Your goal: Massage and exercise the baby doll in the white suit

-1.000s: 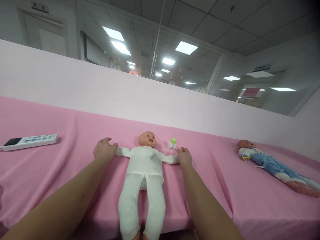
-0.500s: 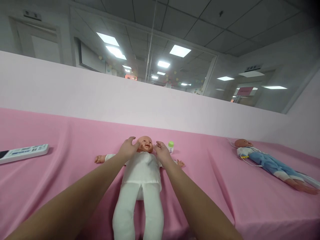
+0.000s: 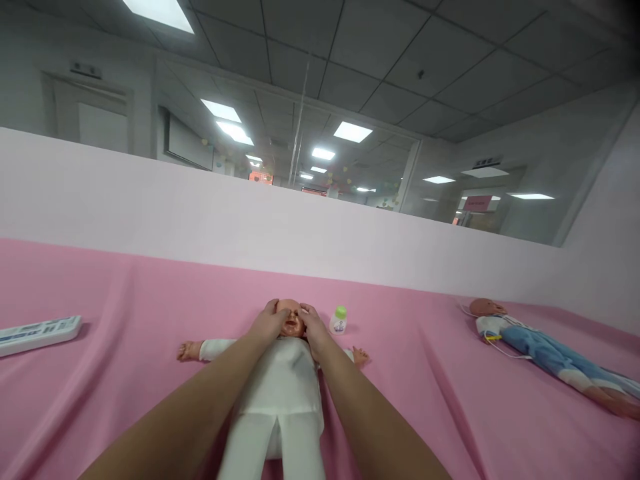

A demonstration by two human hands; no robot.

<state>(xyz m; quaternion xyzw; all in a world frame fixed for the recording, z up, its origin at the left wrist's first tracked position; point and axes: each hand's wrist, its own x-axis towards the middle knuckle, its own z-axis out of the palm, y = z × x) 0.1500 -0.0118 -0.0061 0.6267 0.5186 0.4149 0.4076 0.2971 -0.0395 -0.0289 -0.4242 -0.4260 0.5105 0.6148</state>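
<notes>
A baby doll [image 3: 283,383] in a white top and trousers lies face up with its arms spread. My left hand [image 3: 267,325] cups the left side of its head, the thumb reaching onto the cheek. On the opposite side of the head, my right hand [image 3: 314,330] is curled with its thumb near the doll's eye. The doll's mouth and part of its forehead [image 3: 290,305] show between my hands; its ears are covered. Just right of my right hand stands a small white bottle [image 3: 339,323] with a green cap.
Pink cloth [image 3: 400,373] covers the table. At the left lies a long white device [image 3: 43,335]. A second doll [image 3: 540,350] in blue and white, with thin tubing, lies at the right. Behind the table rises a low white wall [image 3: 225,227] topped by glass.
Both hands have closed in from beside the doll's head and now touch its face. The view has tilted up slightly, so the scene sits lower.
</notes>
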